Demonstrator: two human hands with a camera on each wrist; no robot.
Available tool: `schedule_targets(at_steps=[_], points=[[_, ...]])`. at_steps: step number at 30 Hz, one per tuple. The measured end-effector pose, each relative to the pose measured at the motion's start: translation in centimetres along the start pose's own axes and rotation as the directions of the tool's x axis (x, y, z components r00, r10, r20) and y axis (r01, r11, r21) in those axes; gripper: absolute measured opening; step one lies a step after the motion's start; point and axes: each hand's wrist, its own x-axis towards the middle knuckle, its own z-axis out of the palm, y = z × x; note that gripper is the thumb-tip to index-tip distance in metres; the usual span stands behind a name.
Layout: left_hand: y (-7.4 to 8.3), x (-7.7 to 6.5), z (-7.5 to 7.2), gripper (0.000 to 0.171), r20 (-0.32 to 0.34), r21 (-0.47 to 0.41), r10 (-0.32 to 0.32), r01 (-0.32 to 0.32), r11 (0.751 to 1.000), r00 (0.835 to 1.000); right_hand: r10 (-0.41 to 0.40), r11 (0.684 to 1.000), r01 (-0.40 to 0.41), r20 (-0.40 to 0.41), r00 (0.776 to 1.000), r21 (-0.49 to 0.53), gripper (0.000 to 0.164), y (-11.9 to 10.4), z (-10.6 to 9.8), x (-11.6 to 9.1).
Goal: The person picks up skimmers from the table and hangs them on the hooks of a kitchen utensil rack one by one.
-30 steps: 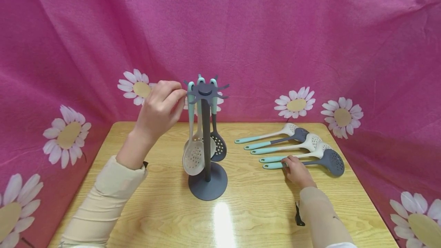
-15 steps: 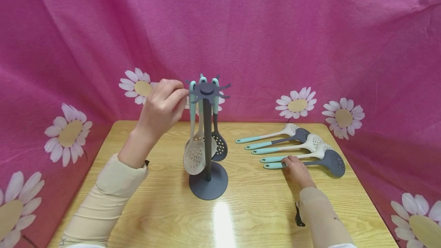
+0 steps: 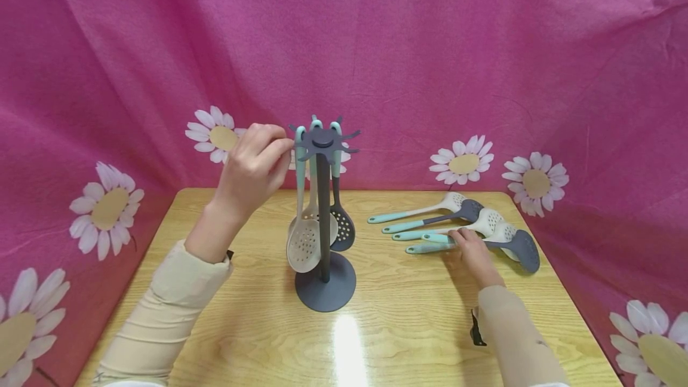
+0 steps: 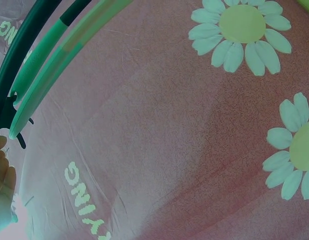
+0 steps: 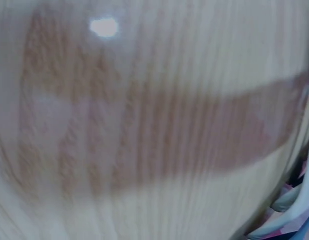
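Pink cloth (image 3: 134,34): hangs behind and to the left of the left hand (image 3: 252,166), runs on to the far right, and bears white daisies.
Left sleeve (image 3: 166,303): beige, below the left hand.
Left hand: raised, fingers bent, thumb and forefinger pinching the end of one arm at the top of the dark utensil stand (image 3: 323,214).
Front beige spoon (image 3: 303,249): hung by its teal handle just right of the left hand's fingertips, its perforated bowl well below them.
Rear beige utensil (image 3: 312,199): hung behind the front spoon, partly hidden.
Utensil stand: upright, right of the left hand, its round base on the wood-grained desk (image 3: 242,327).
Dark hanging spoon (image 3: 342,229): on the far side of the pole from the left hand, perforated.
Lying row: beyond the right hand (image 3: 473,255), a far white utensil (image 3: 452,200), a dark utensil (image 3: 471,211) and a middle white utensil (image 3: 488,221); a near white utensil (image 3: 505,230) runs beneath the hand.
Right hand: fingers clamped on the teal handle of the dark skimmer (image 3: 524,251).
Dark skimmer: handle end just left of the right hand, head to its right, overlapping the near white utensil; whether it is clear of the desk, I cannot tell.
Right sleeve (image 3: 518,333): beige, below the right hand.
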Motion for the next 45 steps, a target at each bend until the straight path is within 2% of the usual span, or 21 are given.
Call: schedule_targets(at_steps=[4,12,17,23,29,32,36,45], points=[[0.0,0.0,-0.1,0.007,0.005,-0.002,-0.003,0.003,1.000,1.000,-0.018,1.000,0.017,-0.114,0.993,-0.012,0.056,0.2,-0.7,0.9],[0.0,0.0,-0.1,0.006,0.009,-0.004,-0.005,0.005,1.000,1.000,0.028,1.000,-0.024,-0.242,0.970,0.019,0.052,0.1,-3.2,2.5],[0.0,0.1,-0.2,0.007,0.007,0.000,-0.005,0.005,1.000,1.000,0.009,1.000,-0.011,-0.269,0.963,-0.004,0.054,-0.1,-4.3,3.2],[0.0,0.0,-0.2,0.006,0.011,-0.001,-0.008,0.008,1.000,1.000,0.041,0.999,-0.035,-0.301,0.953,0.025,0.058,-0.7,-5.7,4.2],[-0.1,-0.2,-0.1,0.013,0.013,-0.003,-0.013,0.013,1.000,1.000,-0.001,0.998,0.025,-0.352,0.936,0.064,0.060,-2.3,-7.4,6.3],[-0.1,-0.2,-0.1,0.011,0.009,-0.003,-0.012,0.012,1.000,1.000,-0.036,0.994,0.075,-0.394,0.918,0.085,0.059,-3.6,-8.2,7.5],[0.0,-0.2,0.0,0.005,0.006,-0.003,-0.008,0.008,1.000,1.000,-0.056,0.987,0.120,-0.464,0.884,0.109,0.056,-5.7,-9.1,9.0],[0.1,-0.1,0.1,0.012,-0.002,-0.006,-0.011,0.011,1.000,1.000,-0.008,0.952,0.179,-0.566,0.825,0.247,0.043,-10.7,-11.3,11.8]])
